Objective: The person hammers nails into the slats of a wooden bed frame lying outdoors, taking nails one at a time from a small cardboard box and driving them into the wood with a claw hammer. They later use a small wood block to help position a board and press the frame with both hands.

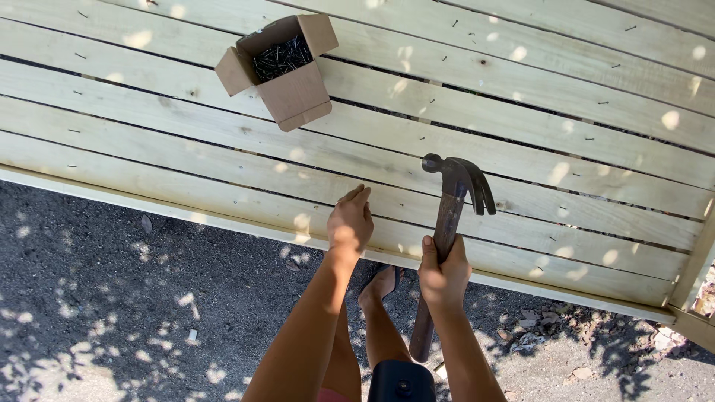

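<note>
My right hand (443, 274) grips the wooden handle of a claw hammer (456, 186), whose dark steel head is raised over the pale wooden slats (223, 149). My left hand (351, 221) rests on a slat near the front edge, fingers pinched together as if holding a small nail; the nail itself is too small to make out. The hammer head hangs to the right of my left hand and a little farther out.
An open cardboard box (287, 71) full of dark nails sits on the slats at the far left. Nail heads dot the boards. Below the panel's front edge lies dark gravel ground (112, 298), where my bare foot (380, 286) stands.
</note>
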`<state>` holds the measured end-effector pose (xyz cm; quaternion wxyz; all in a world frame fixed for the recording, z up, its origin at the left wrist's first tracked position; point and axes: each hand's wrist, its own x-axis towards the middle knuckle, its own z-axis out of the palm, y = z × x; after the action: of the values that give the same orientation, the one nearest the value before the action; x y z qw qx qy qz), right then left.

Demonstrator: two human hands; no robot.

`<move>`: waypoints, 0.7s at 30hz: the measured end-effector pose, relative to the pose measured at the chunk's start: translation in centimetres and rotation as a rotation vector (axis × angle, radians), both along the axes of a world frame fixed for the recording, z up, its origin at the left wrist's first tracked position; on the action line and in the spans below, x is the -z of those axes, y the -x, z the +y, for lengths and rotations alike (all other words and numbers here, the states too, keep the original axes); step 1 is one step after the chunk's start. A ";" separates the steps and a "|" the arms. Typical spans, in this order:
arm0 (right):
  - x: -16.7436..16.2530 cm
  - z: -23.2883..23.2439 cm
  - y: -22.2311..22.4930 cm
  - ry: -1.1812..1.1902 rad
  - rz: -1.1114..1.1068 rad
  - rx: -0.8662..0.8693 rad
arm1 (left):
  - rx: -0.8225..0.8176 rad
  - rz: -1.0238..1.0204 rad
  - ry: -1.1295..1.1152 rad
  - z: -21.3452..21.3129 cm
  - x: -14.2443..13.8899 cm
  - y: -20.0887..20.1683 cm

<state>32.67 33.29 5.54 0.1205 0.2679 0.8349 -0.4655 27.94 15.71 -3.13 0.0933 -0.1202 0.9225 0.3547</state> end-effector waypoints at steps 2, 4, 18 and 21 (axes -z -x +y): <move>-1.1 -1.9 1.8 0.111 0.112 0.000 | -0.160 0.140 -0.054 -2.6 -2.2 1.6; -2.0 -4.1 3.6 0.194 0.154 0.006 | -0.226 0.313 -0.050 -5.7 -4.0 4.7; -3.2 -15.6 13.3 0.448 0.130 0.047 | 0.177 -0.199 0.517 -19.9 -2.5 26.3; -2.8 -16.5 13.7 0.453 0.098 0.092 | 0.298 -0.276 0.607 -19.8 -1.0 27.4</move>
<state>18.96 16.82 8.33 0.1155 0.2488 0.7010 -0.6583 0.51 -4.09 -2.15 0.2277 -0.0533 0.9719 0.0275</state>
